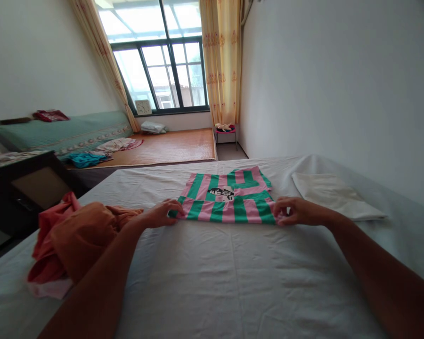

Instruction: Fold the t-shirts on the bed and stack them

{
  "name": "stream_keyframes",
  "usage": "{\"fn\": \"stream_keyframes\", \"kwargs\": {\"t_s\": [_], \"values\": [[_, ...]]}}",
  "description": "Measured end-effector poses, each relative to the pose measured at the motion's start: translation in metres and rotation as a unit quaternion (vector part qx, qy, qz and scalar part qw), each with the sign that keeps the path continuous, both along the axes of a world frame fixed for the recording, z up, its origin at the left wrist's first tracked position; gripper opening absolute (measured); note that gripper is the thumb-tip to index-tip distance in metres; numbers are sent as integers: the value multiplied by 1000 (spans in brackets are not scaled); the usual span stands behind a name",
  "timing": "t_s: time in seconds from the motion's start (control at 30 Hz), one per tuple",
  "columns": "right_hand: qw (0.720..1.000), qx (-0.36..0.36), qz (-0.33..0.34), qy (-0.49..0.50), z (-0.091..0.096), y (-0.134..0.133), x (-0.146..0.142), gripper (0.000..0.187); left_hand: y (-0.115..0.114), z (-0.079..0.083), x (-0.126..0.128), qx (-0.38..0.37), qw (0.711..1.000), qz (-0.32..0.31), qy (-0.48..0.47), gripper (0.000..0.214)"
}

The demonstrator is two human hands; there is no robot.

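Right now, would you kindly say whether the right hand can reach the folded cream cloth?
Probably yes: nothing visible blocks the right hand from the folded cream cloth close by, though that hand grips the striped pink and green garment.

A bedroom in a home is showing here: a bed (183, 146) is standing below a window (173, 70), a green headboard (95, 126) is rising along the bed's left edge, a pillow (153, 127) is lying near its far edge, and patterned curtains (222, 59) are flanking the window.
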State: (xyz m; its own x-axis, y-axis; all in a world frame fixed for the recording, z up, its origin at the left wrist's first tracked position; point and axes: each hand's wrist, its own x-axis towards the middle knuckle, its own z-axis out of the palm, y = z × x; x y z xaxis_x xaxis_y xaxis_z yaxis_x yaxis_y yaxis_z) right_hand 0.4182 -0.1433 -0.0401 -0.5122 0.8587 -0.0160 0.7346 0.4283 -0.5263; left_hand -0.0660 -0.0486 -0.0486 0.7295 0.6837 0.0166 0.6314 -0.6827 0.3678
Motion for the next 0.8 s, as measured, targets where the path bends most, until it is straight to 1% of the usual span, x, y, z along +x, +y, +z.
{"fn": "stream_keyframes", "kwargs": {"t_s": [0.03,0.1,0.17,0.23,0.3,0.33,0.37,0.4,0.5,0.53,0.57,0.6,0.67,0.7,0.73,0.77,0.8], "values": [[1000,-9,28,-8,-1,-2,-2,25,-1,0,-1,2,1000,-2,11,31],[999,9,45,-21,-5,-3,-5,28,-2,-2,1,28,999,12,22,40],[998,47,29,-25,-11,-1,-6,33,-2,-6,5,59,997,32,24,40],[997,72,15,-23,-13,3,-5,36,-1,-7,10,89,994,56,18,34],[996,85,-7,-10,-10,6,0,34,-2,-3,11,105,992,68,13,28],[997,80,-19,1,-6,5,3,31,-3,1,11,99,993,66,14,27],[998,62,-27,12,-2,4,7,28,-5,6,9,79,995,57,18,26],[999,26,-30,17,3,1,12,25,-8,11,7,46,998,43,24,25],[992,-123,-5,-6,16,-8,23,20,-19,27,4,-93,994,-24,55,26],[989,-145,-1,-11,19,-11,24,22,-23,31,7,-121,990,-42,56,27],[990,-140,-6,-9,22,-13,22,26,-27,33,12,-132,989,-51,49,27],[993,-115,-17,1,24,-14,18,30,-31,34,20,-125,990,-49,34,27],[998,-34,-44,36,22,-16,0,38,-39,30,47,-81,996,-23,-17,30],[998,0,-49,50,19,-16,-13,41,-44,25,64,-56,998,-8,-41,34],[997,27,-46,59,14,-16,-27,42,-50,18,82,-30,997,-5,-67,36],[996,47,-34,61,6,-16,-41,39,-57,9,100,-5,996,-21,-90,37],[996,66,-21,59,-2,-15,-54,34,-64,0,117,12,994,-46,-94,38]]}}
